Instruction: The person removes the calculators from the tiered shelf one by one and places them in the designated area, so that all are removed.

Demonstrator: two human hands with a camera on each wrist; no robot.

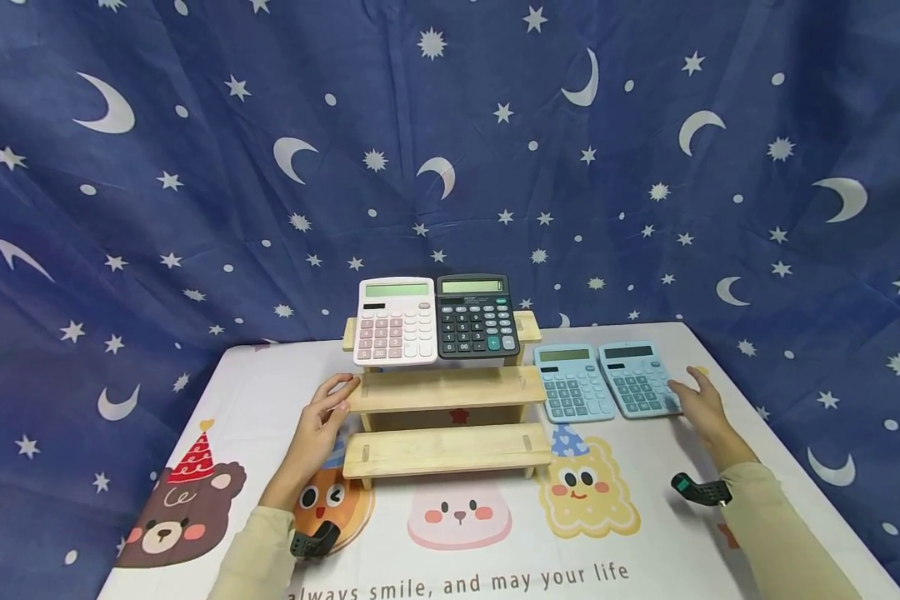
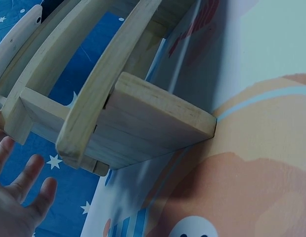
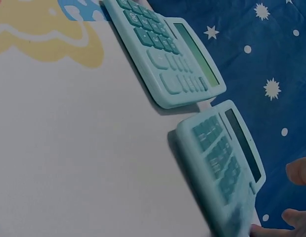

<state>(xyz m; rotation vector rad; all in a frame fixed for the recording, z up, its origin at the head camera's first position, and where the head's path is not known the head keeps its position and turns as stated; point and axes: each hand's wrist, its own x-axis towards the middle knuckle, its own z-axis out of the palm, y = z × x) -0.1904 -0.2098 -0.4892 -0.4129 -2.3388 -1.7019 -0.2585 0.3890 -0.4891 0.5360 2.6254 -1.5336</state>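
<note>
A light wooden stepped rack stands on the table. Its top step carries a white calculator with pink keys and a black calculator, side by side and leaning back. My left hand touches the left end of the middle step, its fingers loosely extended. To the right of the rack lie two light-blue calculators, the nearer one and the outer one. Beside the outer calculator's right edge is my right hand, fingers spread; whether it touches the edge is hard to tell.
A white tablecloth printed with cartoon figures covers the table. Behind it hangs a dark blue curtain with moons and stars. The table's right edge runs close beyond my right hand.
</note>
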